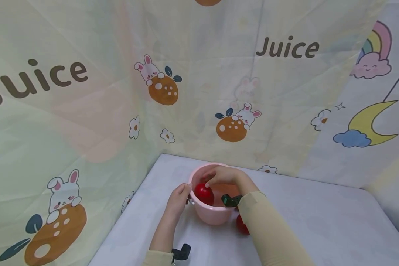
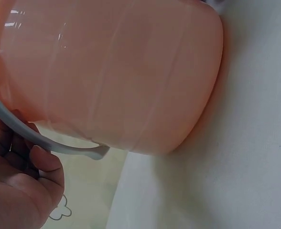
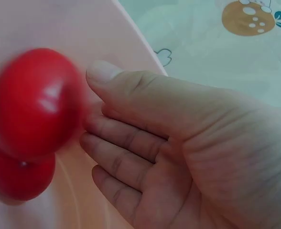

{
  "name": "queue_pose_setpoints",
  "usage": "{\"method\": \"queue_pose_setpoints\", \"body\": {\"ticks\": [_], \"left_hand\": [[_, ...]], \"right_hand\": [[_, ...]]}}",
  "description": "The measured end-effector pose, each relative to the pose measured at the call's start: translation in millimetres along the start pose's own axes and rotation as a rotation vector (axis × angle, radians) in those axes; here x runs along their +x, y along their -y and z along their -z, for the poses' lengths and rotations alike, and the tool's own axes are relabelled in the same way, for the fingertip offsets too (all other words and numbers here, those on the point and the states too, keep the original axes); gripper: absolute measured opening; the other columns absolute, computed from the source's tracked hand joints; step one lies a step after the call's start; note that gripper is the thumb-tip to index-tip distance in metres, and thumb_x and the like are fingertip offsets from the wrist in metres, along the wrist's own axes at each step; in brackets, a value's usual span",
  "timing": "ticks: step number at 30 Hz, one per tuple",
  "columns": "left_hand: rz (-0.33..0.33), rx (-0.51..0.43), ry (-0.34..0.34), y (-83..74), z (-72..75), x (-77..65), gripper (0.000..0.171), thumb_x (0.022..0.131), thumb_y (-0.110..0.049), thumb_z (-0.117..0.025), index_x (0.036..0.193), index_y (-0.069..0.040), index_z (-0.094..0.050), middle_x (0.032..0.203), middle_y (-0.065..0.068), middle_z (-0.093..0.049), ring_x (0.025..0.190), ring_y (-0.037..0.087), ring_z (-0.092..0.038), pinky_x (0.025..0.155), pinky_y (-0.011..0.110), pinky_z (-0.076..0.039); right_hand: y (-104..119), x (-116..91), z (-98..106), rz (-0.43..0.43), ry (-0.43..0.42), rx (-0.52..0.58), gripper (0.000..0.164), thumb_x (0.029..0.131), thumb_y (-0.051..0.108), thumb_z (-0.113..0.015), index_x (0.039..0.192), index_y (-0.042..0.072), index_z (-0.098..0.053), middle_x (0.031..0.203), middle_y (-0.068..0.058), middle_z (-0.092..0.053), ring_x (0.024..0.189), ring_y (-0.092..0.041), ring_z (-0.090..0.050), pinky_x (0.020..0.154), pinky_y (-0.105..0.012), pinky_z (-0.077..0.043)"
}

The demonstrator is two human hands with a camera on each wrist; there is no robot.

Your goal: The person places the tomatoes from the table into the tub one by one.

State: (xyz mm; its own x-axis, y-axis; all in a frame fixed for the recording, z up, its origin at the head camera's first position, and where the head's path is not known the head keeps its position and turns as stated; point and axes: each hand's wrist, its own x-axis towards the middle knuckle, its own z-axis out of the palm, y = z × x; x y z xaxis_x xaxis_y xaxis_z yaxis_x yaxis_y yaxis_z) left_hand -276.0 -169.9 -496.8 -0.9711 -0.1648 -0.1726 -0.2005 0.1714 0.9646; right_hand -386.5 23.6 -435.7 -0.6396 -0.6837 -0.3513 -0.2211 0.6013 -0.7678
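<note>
A pink bucket (image 1: pixel 212 218) stands upright on the table. My left hand (image 1: pixel 178 199) grips its left side at the rim, and in the left wrist view its fingers are curled at the pale bucket handle (image 2: pixel 40 138). Over the bucket's mouth, my right hand (image 1: pixel 221 175) reaches in. Its fingers are extended beside a glossy red apple-like fruit (image 3: pixel 37 102), slightly blurred in the right wrist view, with the thumb tip right by it. A second red fruit (image 3: pixel 23 179) shows just below that one inside the bucket.
Another red fruit (image 1: pixel 242 226) lies on the white table (image 1: pixel 319 221) just right of the bucket, partly hidden by my right sleeve. Printed fabric walls (image 1: pixel 199 74) rise behind the table and on its left. A dark wrist camera (image 1: pixel 231 200) overlaps the bucket's front rim.
</note>
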Motion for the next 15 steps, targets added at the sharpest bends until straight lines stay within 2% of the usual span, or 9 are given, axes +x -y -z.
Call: {"method": "queue_pose_setpoints", "body": {"ticks": [7,15], "left_hand": [[0.001,0.007,0.001,-2.1,0.3,-1.9,0.053,0.083,-0.065,-0.046,0.095,-0.015,-0.061,0.085,0.002,-0.06,0.09,0.029,-0.054,0.07,0.03,-0.04],[-0.006,0.002,0.0,-1.1,0.0,-1.5,0.051,0.083,-0.063,-0.047,0.094,-0.016,-0.061,0.084,0.003,-0.06,0.087,0.026,-0.053,0.075,0.035,-0.042]], "right_hand": [[-2.8,-0.8,1.0,0.012,-0.02,-0.008,0.047,0.077,0.032,-0.072,0.121,0.03,-0.058,0.123,0.006,-0.059,0.121,-0.018,-0.045,0.093,-0.048,-0.044],[0.8,-6.7,1.5,-0.028,-0.038,0.081,0.05,0.074,0.032,-0.074,0.121,0.032,-0.057,0.126,0.006,-0.056,0.124,-0.022,-0.041,0.09,-0.051,-0.045]]}}
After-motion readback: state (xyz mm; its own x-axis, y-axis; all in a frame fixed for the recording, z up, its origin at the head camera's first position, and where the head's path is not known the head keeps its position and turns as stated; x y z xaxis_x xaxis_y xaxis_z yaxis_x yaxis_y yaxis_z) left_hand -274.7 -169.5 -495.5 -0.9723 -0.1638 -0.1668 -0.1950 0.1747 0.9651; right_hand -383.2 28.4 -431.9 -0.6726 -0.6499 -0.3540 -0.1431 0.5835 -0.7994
